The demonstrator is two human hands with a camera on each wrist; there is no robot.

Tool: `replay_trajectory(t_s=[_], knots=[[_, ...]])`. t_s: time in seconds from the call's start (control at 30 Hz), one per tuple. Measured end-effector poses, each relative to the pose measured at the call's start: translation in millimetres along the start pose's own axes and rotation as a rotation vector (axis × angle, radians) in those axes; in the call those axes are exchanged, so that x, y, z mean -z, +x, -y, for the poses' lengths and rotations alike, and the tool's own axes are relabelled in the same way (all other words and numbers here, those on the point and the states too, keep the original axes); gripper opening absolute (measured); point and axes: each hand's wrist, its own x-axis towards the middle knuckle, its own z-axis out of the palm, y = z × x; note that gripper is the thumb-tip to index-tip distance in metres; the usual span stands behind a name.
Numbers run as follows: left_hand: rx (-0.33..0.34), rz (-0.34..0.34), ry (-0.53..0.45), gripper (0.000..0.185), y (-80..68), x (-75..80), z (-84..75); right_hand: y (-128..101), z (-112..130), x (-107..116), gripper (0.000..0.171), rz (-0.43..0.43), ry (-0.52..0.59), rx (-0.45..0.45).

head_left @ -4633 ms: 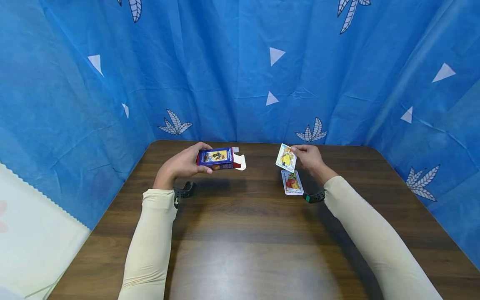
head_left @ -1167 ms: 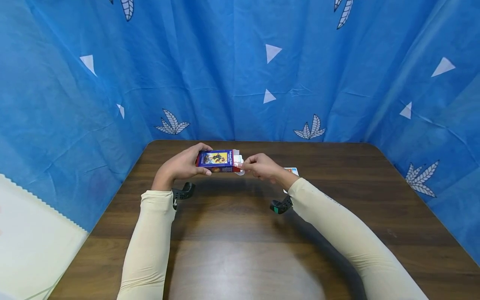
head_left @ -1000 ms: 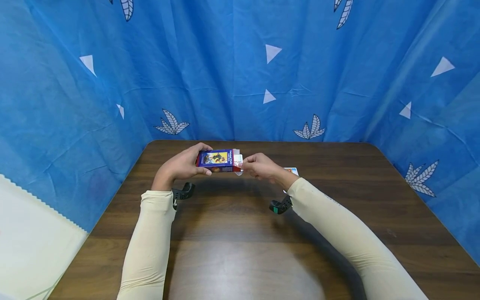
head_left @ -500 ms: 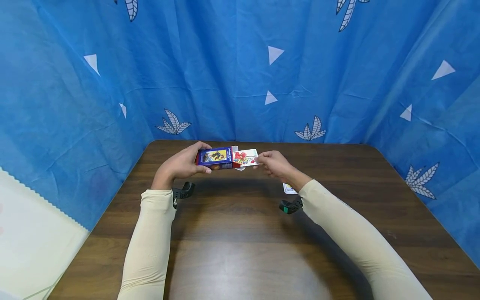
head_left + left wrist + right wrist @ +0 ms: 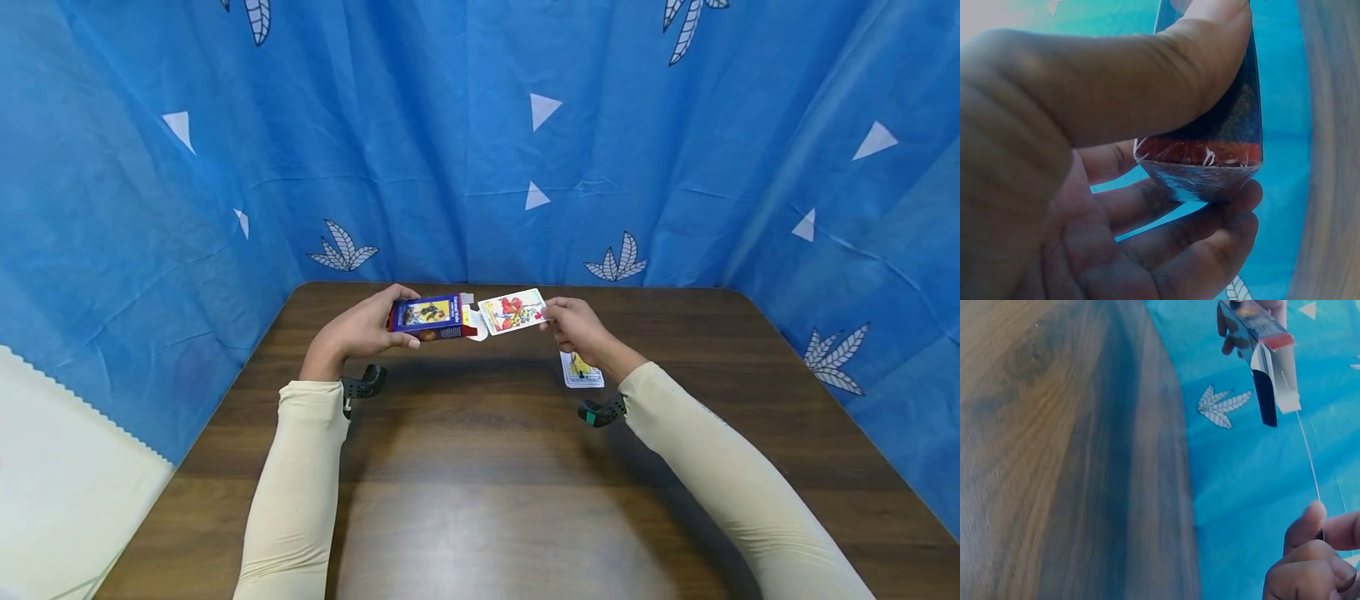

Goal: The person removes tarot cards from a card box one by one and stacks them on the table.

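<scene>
1. Blue curtain point(image 5: 420, 125), printed with white triangles and leaf sprigs, fills the background.
2. Dark brown wooden table point(image 5: 450, 467), glossy toward the near side, spreads beneath both arms.
3. Whitish cloth point(image 5: 67, 483) with a scalloped edge occupies the lower left corner of the head view.
4. Cream sleeves point(image 5: 735, 475) cover both forearms down to the wrists.
5. Left hand point(image 5: 363, 325) grasps the box by its closed end; the left wrist view shows the thumb lying along one narrow side and the fingers curled behind.
6. Right hand point(image 5: 581, 327) pinches the held card between thumb and forefinger at its right-hand end, the other fingers folded toward the palm.
7. Blue and red box point(image 5: 431, 317), with a yellow picture panel, is held above the table, its mouth and white flaps facing the right hand.
8. Held card point(image 5: 513, 312), red figure upward, reaches from the right fingertips toward the box; its far end is right at the flap, though I cannot tell whether they touch.
9. Yellow-pictured card point(image 5: 581, 375) lies on the table, partly hidden under the right hand and wrist in the head view.
10. Black wrist mounts point(image 5: 600, 411) sit beside the sleeve cuffs.
</scene>
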Motion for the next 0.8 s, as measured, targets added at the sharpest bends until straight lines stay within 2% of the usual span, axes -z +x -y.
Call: replay_trajectory(t_s=[0.33, 0.47, 0.63, 0.8], knots=[[0.004, 0.002, -0.009, 0.071, -0.4, 2.0, 0.6, 5, -6, 42, 0.035, -0.125, -0.085, -0.063], [0.002, 0.003, -0.007, 0.071, -0.3, 2.2, 0.4, 11, -17, 61, 0.044, -0.185, -0.207, -0.094], [-0.009, -0.002, -0.002, 0.070, -1.2, 1.2, -0.7, 17, -37, 79, 0.056, -0.239, -0.377, -0.179], [-0.010, -0.001, 0.005, 0.069, -1.9, -0.6, -1.6, 20, -59, 90, 0.054, -0.249, -0.448, -0.217]])
